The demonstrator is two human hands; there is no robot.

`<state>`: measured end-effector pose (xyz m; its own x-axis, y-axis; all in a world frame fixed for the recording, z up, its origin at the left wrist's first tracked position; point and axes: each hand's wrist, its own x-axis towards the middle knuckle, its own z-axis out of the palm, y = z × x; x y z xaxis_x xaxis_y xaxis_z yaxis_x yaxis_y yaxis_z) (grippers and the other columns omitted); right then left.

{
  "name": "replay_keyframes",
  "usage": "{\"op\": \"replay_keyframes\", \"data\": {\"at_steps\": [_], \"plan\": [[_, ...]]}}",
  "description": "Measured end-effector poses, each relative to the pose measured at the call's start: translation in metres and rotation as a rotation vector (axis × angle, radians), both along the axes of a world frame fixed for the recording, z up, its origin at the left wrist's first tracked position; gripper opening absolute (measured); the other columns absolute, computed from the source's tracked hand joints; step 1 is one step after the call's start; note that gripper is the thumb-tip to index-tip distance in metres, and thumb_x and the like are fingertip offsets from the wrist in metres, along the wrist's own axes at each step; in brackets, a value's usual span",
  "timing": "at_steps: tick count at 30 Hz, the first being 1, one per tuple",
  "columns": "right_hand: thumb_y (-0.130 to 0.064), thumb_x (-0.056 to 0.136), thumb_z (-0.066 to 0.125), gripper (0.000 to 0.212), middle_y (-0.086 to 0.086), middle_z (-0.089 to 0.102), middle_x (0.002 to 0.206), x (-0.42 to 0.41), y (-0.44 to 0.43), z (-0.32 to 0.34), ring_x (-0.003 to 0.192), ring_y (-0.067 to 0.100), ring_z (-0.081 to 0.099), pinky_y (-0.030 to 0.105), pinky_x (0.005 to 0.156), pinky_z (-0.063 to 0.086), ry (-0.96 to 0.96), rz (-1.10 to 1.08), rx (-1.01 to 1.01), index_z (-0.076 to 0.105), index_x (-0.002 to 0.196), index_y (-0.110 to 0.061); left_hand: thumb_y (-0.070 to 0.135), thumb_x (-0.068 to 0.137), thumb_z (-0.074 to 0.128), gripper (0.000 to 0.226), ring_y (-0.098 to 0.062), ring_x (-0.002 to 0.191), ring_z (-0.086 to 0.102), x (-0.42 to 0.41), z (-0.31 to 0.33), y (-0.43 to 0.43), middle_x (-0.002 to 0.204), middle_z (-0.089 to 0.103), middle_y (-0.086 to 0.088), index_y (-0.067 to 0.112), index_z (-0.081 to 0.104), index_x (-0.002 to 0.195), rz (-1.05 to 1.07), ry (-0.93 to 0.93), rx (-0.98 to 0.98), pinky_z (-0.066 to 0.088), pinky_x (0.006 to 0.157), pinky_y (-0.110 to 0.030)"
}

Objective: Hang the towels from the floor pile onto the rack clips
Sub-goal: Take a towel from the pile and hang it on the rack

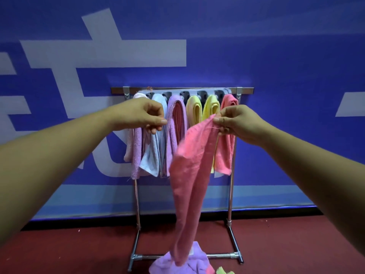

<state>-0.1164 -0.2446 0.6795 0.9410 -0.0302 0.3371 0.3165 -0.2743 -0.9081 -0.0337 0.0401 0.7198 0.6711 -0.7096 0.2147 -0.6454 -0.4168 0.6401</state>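
Note:
A long pink towel (193, 175) hangs in front of the rack, and my right hand (235, 123) pinches its top corner. Its lower end reaches down to the floor pile (195, 262), where a purple towel lies by the rack's base. My left hand (146, 115) is held up level with the right, fingers curled and thumb against fingertips, with nothing plainly between them. It sits just left of a hung purple towel (173, 125). The metal rack (197, 89) carries a grey clip strip along its top bar. Several towels hang there: lilac (136, 151), light blue (152, 159), two yellow (194, 111) and pink (225, 155).
The rack stands against a blue wall with white lettering, on a dark red floor. Its base bar (217, 255) and two legs frame the pile. A green towel (223, 270) shows at the bottom edge, right of the purple one.

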Motion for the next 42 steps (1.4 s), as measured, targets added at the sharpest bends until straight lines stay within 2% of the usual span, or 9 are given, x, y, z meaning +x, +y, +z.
{"op": "replay_keyframes", "data": {"at_steps": [4,9,13,17,24,27,30,36,42], "plan": [[-0.009,0.095,0.066,0.016,0.001,0.063,0.064,-0.003,0.015,0.002,0.060,0.016,0.058,0.025,0.060,0.052,-0.068,-0.015,-0.191,0.063,0.080,-0.005,0.028,0.087,0.070,0.031,-0.017,0.079,0.067,-0.015,-0.014,-0.014,0.085,0.069,-0.014,-0.001,0.061,0.093,-0.035,0.034,0.023,0.053,0.081,-0.036],[-0.016,0.094,0.069,0.033,0.014,0.061,0.071,-0.004,0.038,0.011,0.063,0.020,0.058,0.031,0.061,0.051,-0.133,-0.031,-0.251,0.061,0.097,0.016,0.062,0.080,0.064,0.053,-0.017,0.106,0.068,-0.042,-0.032,-0.052,0.112,0.069,-0.003,0.016,0.066,0.107,0.013,0.272,-0.047,0.056,0.094,-0.043],[-0.011,0.095,0.067,0.028,0.024,0.063,0.080,-0.007,0.045,0.008,0.071,0.025,0.060,0.042,0.074,0.054,-0.138,-0.037,-0.228,0.062,0.099,0.017,0.050,0.087,0.068,0.038,-0.024,0.105,0.068,-0.049,-0.049,-0.066,0.113,0.071,-0.005,0.024,0.066,0.115,0.034,0.164,-0.019,0.058,0.089,-0.044],[-0.009,0.095,0.066,0.017,-0.003,0.062,0.060,-0.009,0.038,0.003,0.056,0.008,0.058,0.026,0.062,0.054,-0.135,-0.072,-0.163,0.067,0.078,-0.006,0.021,0.081,0.065,0.012,-0.030,0.075,0.067,-0.041,-0.061,-0.065,0.081,0.070,-0.011,0.009,0.064,0.082,0.186,-0.099,0.083,0.056,0.069,-0.038],[-0.009,0.097,0.063,0.013,0.001,0.060,0.070,-0.011,0.018,-0.007,0.052,0.002,0.058,0.020,0.055,0.050,-0.102,-0.167,-0.120,0.066,0.084,-0.006,0.025,0.093,0.067,0.032,0.003,0.048,0.058,-0.022,-0.069,-0.037,0.054,0.060,0.009,0.024,0.062,0.061,0.199,-0.193,0.135,0.044,0.051,-0.012],[-0.009,0.098,0.062,0.011,0.002,0.060,0.071,-0.012,0.010,-0.012,0.053,0.002,0.059,0.017,0.055,0.050,-0.087,-0.179,-0.154,0.064,0.088,-0.004,0.023,0.091,0.069,0.008,-0.002,0.054,0.060,-0.016,-0.064,-0.021,0.059,0.065,0.007,0.027,0.067,0.084,0.167,-0.123,0.038,0.048,0.059,-0.019],[-0.008,0.097,0.063,0.011,0.005,0.060,0.070,-0.010,0.006,-0.015,0.052,0.003,0.060,0.017,0.054,0.051,-0.087,-0.205,-0.204,0.061,0.086,-0.004,0.003,0.094,0.060,0.025,-0.016,0.054,0.053,-0.015,-0.054,-0.008,0.057,0.056,-0.003,0.019,0.049,0.110,0.008,0.124,-0.130,0.049,0.055,-0.025],[-0.006,0.096,0.063,0.015,0.005,0.059,0.067,-0.006,0.006,-0.017,0.052,0.005,0.059,0.018,0.055,0.051,-0.098,-0.187,-0.171,0.061,0.082,-0.007,-0.010,0.093,0.039,0.028,-0.024,0.070,0.065,-0.016,-0.038,-0.002,0.073,0.063,-0.017,-0.003,0.064,0.083,0.006,0.055,0.014,0.060,0.072,-0.032],[-0.006,0.094,0.067,0.013,0.006,0.060,0.067,-0.005,0.002,-0.017,0.053,0.008,0.059,0.021,0.058,0.053,-0.099,-0.164,-0.133,0.062,0.082,-0.005,0.029,0.083,0.077,0.033,-0.021,0.080,0.069,-0.005,-0.041,0.007,0.085,0.070,-0.022,-0.001,0.064,0.080,0.111,0.040,-0.104,0.059,0.085,-0.034]]}}
